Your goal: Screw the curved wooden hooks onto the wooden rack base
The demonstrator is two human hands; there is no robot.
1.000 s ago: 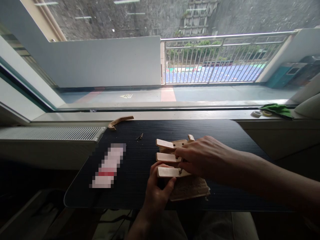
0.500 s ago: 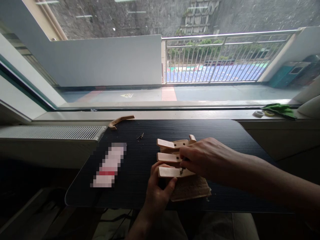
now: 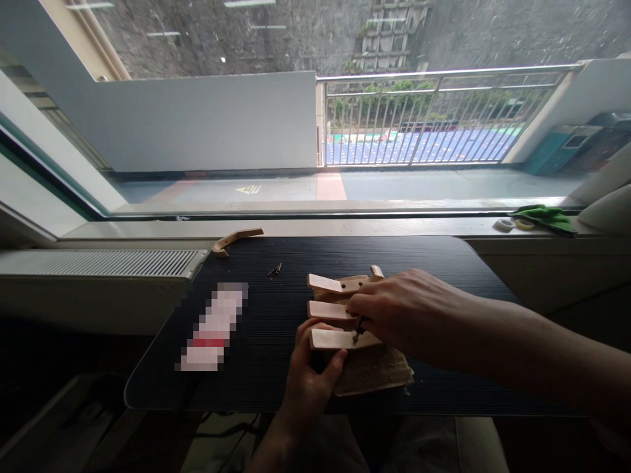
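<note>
A pale wooden assembly (image 3: 367, 374) lies near the front edge of the black table (image 3: 434, 263). Three wooden pegs stick out to its left. My left hand (image 3: 310, 378) grips the nearest wooden peg (image 3: 328, 339) from below, thumb against its end. My right hand (image 3: 394, 309) reaches over the assembly, its fingers pinched on a small dark screw (image 3: 355, 334) standing on that same peg. The two other pegs (image 3: 325, 284) lie just behind it.
A curved wooden piece (image 3: 236, 238) lies at the table's far left corner. Two loose screws (image 3: 275, 269) lie behind the assembly, a blurred white packet (image 3: 211, 326) to the left. A white radiator (image 3: 98, 263) borders the left; tape rolls and green cloth (image 3: 542, 215) rest on the sill.
My right hand's fingers have shifted slightly back and forth over the screw on the nearest peg. My left hand and the wooden assembly have stayed in place.
</note>
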